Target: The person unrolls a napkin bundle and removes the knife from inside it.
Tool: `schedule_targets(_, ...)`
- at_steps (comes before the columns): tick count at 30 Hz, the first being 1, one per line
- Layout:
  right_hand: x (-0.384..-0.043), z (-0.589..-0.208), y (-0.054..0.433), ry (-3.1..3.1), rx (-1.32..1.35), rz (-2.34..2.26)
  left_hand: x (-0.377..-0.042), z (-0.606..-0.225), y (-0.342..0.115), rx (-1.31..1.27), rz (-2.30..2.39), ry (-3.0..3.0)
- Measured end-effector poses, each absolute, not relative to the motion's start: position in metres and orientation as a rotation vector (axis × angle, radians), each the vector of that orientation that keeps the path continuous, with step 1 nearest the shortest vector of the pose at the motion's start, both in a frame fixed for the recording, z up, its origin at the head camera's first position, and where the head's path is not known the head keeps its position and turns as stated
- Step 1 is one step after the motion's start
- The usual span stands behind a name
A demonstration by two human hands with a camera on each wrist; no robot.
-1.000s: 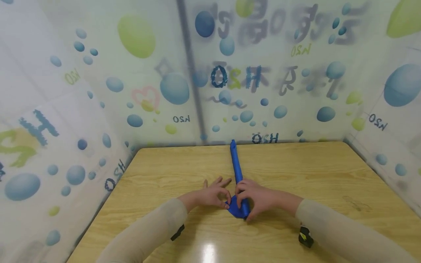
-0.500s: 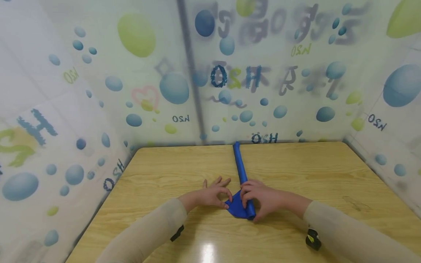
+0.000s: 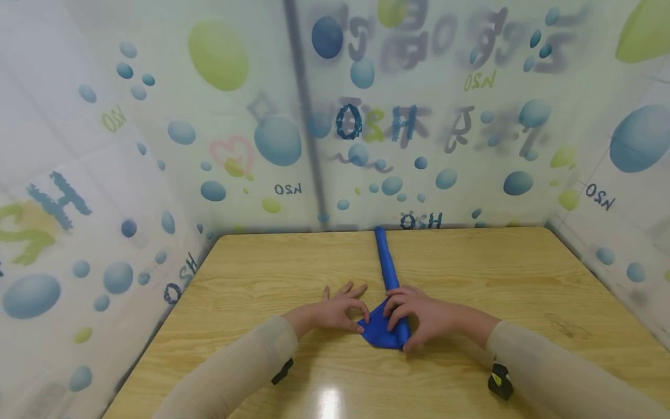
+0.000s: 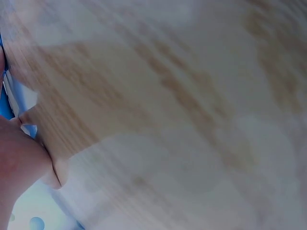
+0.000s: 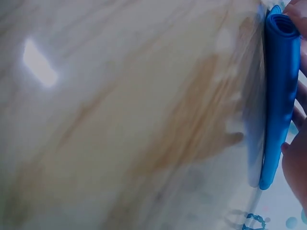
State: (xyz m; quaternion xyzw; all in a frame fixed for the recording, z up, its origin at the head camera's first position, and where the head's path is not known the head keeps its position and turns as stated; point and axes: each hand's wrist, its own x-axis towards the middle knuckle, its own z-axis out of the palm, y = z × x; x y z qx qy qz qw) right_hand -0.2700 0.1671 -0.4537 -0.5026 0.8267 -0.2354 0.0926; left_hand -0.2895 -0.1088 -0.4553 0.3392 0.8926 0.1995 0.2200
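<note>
A blue cloth (image 3: 387, 262), rolled into a long tube, runs from near the table's far edge toward the person. At its near end, a flat pointed flap (image 3: 378, 330) lies spread to the left of the roll. My left hand (image 3: 339, 311) pinches the flap's left corner between thumb and forefinger, the other fingers spread out. My right hand (image 3: 421, 314) grips the near end of the roll, thumb on the near side and fingers over the top. The right wrist view shows the spiral layers at the roll's end (image 5: 284, 26). The left wrist view catches only part of the left hand (image 4: 21, 153).
The wooden table (image 3: 272, 262) has a glossy top that reflects light. Walls (image 3: 439, 145) printed with blue and green bubbles enclose its back and sides. Dark devices sit under both cuffs, one at the right cuff (image 3: 499, 381).
My right hand has moved right along with the roll, its far end shifting right too. The flat flap between the hands has grown wider. The left hand has stayed in place.
</note>
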Motion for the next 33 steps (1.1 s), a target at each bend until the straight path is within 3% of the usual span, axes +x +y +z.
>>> schedule_targets(33, -0.264, -0.457, 0.199, 2.390, -1.337, -0.859, -0.286, -0.451, -0.108, 0.961, 0.549, 2.478)
